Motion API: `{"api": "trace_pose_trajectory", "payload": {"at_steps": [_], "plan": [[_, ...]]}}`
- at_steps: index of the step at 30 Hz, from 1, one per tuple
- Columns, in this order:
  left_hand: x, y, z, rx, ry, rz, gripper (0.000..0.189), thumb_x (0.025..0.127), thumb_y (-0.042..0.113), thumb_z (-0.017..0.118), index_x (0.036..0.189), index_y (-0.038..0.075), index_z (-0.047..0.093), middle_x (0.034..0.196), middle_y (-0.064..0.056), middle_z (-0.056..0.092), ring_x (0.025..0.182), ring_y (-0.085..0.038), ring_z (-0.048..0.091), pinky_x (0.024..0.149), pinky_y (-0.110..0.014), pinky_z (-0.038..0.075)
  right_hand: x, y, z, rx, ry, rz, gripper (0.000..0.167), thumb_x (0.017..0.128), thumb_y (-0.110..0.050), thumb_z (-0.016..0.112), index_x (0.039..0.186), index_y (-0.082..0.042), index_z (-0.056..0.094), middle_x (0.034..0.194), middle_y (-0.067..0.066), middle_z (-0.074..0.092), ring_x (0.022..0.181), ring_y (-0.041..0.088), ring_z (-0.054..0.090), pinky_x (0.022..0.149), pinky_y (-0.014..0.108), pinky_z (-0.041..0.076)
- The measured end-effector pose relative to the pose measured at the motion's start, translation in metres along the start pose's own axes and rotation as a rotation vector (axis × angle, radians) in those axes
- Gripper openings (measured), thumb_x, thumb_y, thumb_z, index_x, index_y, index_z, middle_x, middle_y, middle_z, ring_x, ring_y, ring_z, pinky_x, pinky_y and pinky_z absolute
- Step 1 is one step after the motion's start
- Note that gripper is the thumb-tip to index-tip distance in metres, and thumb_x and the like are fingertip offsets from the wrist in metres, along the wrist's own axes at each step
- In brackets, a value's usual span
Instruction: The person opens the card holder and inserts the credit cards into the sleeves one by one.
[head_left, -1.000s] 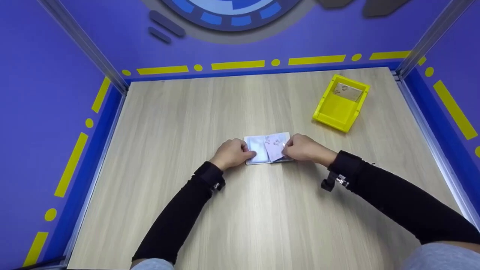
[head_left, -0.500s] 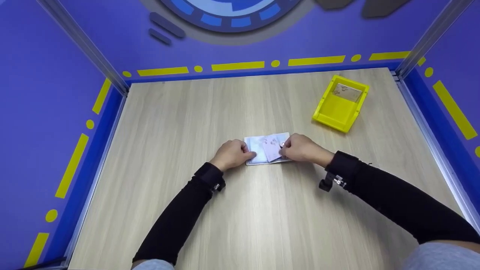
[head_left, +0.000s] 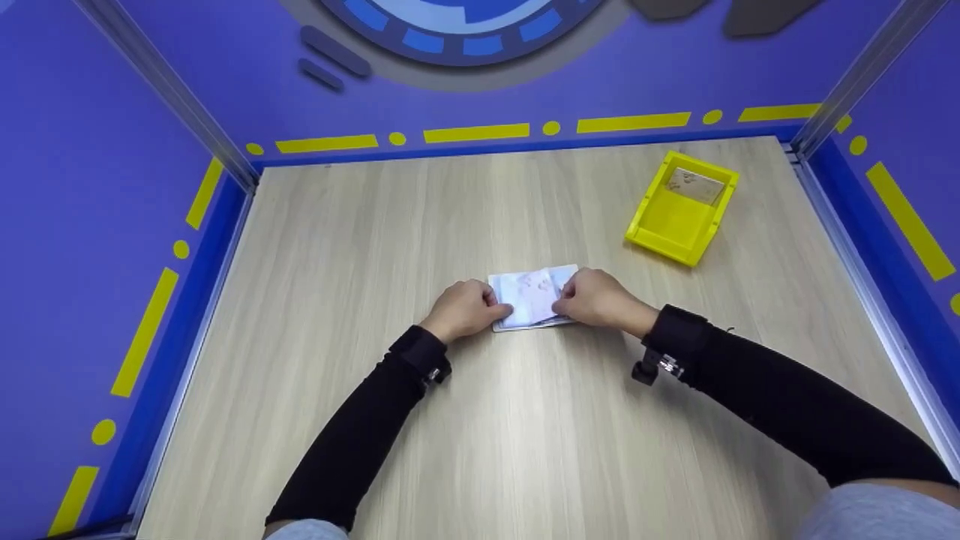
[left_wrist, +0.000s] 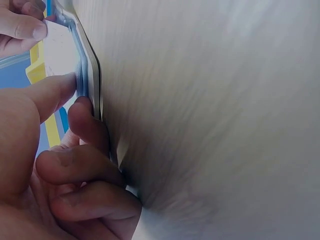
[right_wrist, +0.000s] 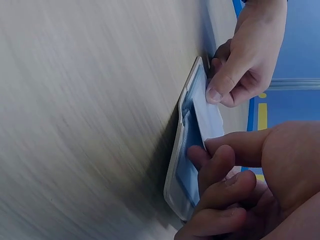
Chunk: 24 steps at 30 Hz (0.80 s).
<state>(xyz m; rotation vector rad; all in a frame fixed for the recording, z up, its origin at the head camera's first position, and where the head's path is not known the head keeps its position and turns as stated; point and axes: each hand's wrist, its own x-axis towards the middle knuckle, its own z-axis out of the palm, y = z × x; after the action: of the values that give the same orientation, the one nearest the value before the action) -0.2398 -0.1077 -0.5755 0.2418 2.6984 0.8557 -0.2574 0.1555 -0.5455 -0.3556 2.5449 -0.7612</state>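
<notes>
An open card holder (head_left: 566, 274) with a pale cover and bluish translucent sleeves lies on the table. My left hand (head_left: 461, 309) grips its left side, thumb on top and forefinger at the edge. A pale card (head_left: 538, 296) with a pinkish pattern is pinched between thumb and fingers of my right hand (head_left: 600, 300). The card lies across the holder's fold, overlapping its left side. In the right wrist view, the card (right_wrist: 209, 120) is tilted up from the holder's right side. The left wrist view has the left thumb (left_wrist: 57, 92) pressing the holder near the card's lower end.
A yellow bin (head_left: 675, 225) stands at the back right of the wooden table (head_left: 375, 225). Inside it, a cream card (head_left: 696, 185) with small printed marks leans on the back wall. Blue panels (head_left: 450, 97) enclose the table at the back and both sides.
My right hand has moved a little to the left with the card, which now covers more of the holder's left side. The left hand has stayed in place.
</notes>
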Motion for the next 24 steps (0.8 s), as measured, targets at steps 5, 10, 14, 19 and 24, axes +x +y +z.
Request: {"api": "trace_pose_trajectory", "payload": {"at_steps": [5, 10, 14, 19, 24], "plan": [[0.0003, -0.0004, 0.0009, 0.01, 0.007, 0.003, 0.039, 0.099, 0.045, 0.079, 0.071, 0.023, 0.063, 0.071, 0.01, 0.055, 0.07, -0.013, 0.053, 0.068, -0.029, 0.04, -0.001, 0.0002, 0.0008, -0.001, -0.003, -0.003, 0.042, 0.097, -0.026, 0.074, 0.059, -0.021, 0.056, 0.057, -0.01, 0.04, 0.059, 0.013, 0.044, 0.058, 0.029, 0.033], [-0.0001, 0.001, 0.001, 0.005, 0.009, 0.005, 0.038, 0.098, 0.046, 0.079, 0.072, 0.022, 0.064, 0.072, 0.01, 0.056, 0.071, -0.014, 0.053, 0.07, -0.029, 0.04, -0.0024, 0.0019, -0.0006, -0.015, -0.005, 0.021, 0.045, 0.1, -0.025, 0.07, 0.06, -0.022, 0.051, 0.06, -0.008, 0.041, 0.061, 0.014, 0.046, 0.059, 0.03, 0.036], [-0.0001, 0.001, 0.0009, 0.011, 0.007, 0.002, 0.039, 0.099, 0.047, 0.079, 0.072, 0.023, 0.063, 0.071, 0.01, 0.055, 0.07, -0.013, 0.053, 0.069, -0.029, 0.04, -0.0022, 0.0021, 0.0008, -0.011, 0.002, 0.035, 0.042, 0.1, -0.025, 0.068, 0.061, -0.021, 0.052, 0.062, -0.007, 0.042, 0.062, 0.015, 0.048, 0.059, 0.03, 0.037], [0.0008, 0.0009, 0.0005, 0.015, 0.004, 0.0, 0.04, 0.099, 0.047, 0.079, 0.072, 0.022, 0.064, 0.071, 0.01, 0.054, 0.07, -0.013, 0.052, 0.068, -0.028, 0.039, -0.0024, 0.0009, 0.0037, -0.008, 0.017, 0.023, 0.038, 0.098, -0.024, 0.066, 0.062, -0.019, 0.057, 0.061, -0.007, 0.044, 0.061, 0.015, 0.047, 0.058, 0.029, 0.035], [0.0027, -0.0009, 0.0013, 0.006, -0.005, -0.015, 0.039, 0.099, 0.046, 0.079, 0.072, 0.022, 0.064, 0.072, 0.011, 0.054, 0.07, -0.012, 0.051, 0.066, -0.028, 0.038, -0.0027, -0.0009, 0.0066, 0.008, 0.021, -0.009, 0.035, 0.099, -0.026, 0.071, 0.066, -0.016, 0.067, 0.063, -0.007, 0.05, 0.063, 0.015, 0.049, 0.06, 0.029, 0.036]]}}
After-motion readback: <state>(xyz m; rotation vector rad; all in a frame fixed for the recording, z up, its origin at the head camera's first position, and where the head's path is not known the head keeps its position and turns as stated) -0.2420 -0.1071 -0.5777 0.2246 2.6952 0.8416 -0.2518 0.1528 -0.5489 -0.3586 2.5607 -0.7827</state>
